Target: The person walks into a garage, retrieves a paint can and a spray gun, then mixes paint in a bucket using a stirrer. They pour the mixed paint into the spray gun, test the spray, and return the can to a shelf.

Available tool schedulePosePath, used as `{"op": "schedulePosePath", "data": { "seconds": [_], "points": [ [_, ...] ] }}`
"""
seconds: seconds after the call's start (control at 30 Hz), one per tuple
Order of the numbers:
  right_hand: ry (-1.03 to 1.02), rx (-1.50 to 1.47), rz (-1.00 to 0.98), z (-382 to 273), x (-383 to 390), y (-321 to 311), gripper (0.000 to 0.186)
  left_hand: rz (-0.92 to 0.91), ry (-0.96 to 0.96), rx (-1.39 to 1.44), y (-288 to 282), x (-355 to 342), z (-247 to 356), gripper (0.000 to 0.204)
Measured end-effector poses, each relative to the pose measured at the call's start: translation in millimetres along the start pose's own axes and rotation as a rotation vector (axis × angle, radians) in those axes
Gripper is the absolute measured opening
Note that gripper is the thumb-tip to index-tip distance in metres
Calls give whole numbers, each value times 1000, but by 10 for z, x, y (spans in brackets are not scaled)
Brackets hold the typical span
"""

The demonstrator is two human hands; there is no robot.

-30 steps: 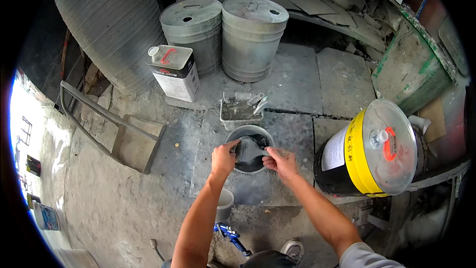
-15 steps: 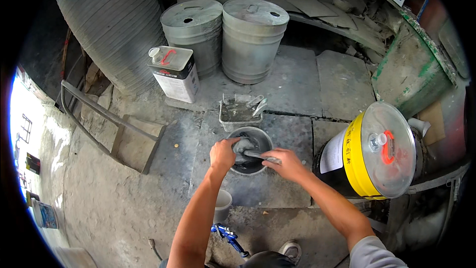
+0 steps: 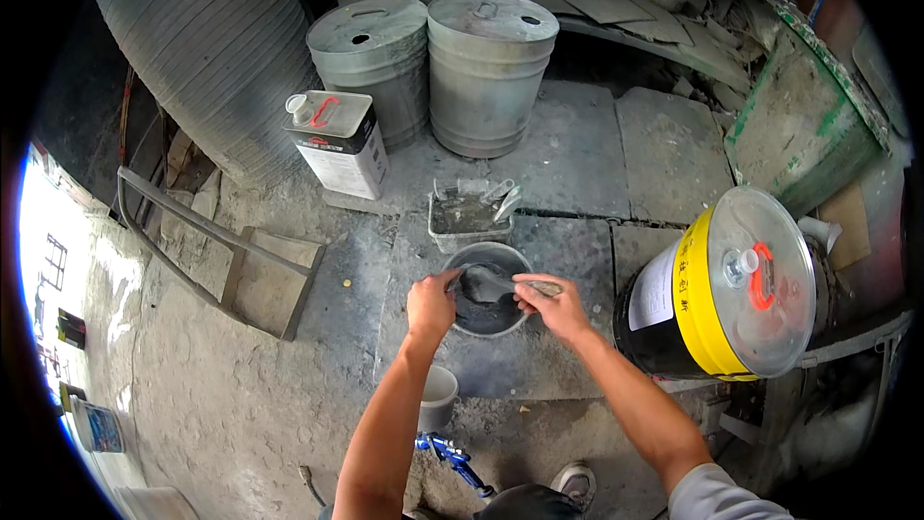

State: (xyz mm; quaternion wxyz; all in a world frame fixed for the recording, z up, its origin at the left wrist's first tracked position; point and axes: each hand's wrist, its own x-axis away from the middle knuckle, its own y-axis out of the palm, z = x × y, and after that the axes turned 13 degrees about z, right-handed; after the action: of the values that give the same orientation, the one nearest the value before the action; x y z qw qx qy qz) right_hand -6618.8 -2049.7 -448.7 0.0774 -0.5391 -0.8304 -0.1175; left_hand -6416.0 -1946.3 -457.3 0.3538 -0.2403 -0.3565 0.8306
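Observation:
A round metal bowl with dark grey paste inside stands on the floor slabs in front of me. My left hand is closed on its left rim, thumb side toward the bowl's inside. In my right hand is the handle of a grey, paste-coated spatula. Its broad end reaches over the paste; whether it touches the paste is hard to make out. Just beyond the bowl sits a rectangular tub of grey material with several tools leaning in it. A small white bucket is beside my left forearm.
A black-and-white can and two grey drums stand at the back. To the right is a large yellow-and-black drum. A blue spray gun lies near my feet, and a bent metal frame is at left.
My right hand has shifted slightly up with the spatula, whose broad end now shows flatter over the paste. My left hand stays at the bowl's rim. The view has moved slightly.

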Motion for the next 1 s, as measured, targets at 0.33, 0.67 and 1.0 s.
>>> {"op": "schedulePosePath", "data": {
  "seconds": [0.33,0.67,1.0],
  "points": [
    [183,62,81,136,172,58,27,-15,-78,-3,0,-11,78,45],
    [79,-21,317,198,126,74,25,1,-111,53,26,29,27,47],
    [305,-74,389,150,80,41,27,13,-55,7,69,51,47,49]
  ]
}}
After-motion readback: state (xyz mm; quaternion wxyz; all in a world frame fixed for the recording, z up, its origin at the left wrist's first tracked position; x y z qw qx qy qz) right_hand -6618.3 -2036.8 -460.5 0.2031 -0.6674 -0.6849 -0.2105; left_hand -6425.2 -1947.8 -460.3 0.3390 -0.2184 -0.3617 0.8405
